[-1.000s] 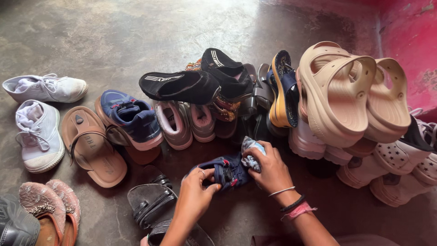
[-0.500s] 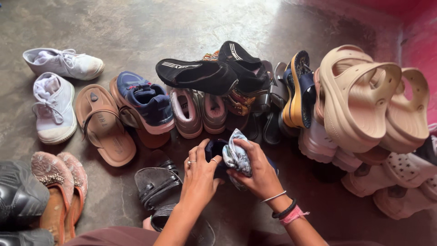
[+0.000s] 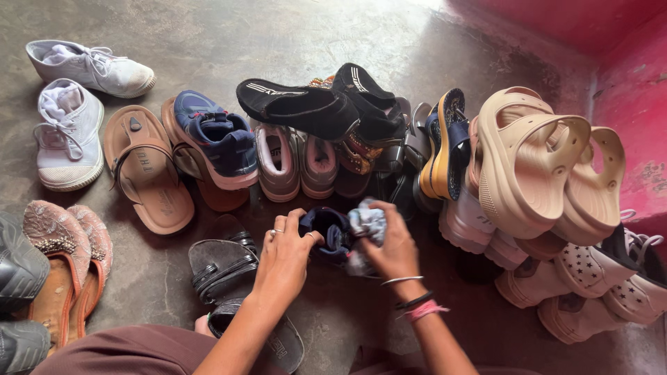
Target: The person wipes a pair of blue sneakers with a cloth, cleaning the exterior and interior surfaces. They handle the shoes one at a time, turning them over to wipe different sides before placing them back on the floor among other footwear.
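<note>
Since half a second ago both hands have slid a bit left and the cloth's bunched tighter. From my remote seat: left hand (image 3: 285,253) grips the small navy sneaker (image 3: 326,232) by its near end, right hand (image 3: 392,246) clenches a pale blue cloth (image 3: 365,226) against its far side. Sneaker sits between both palms, just above the floor (image 3: 333,35), long axis roughly left-right I think. Neither hand's nearer; both touch it.

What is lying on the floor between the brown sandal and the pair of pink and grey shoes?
In the head view, a navy blue sneaker lies between the brown sandal and the pink and grey shoes, resting over another brown sandal.
</note>
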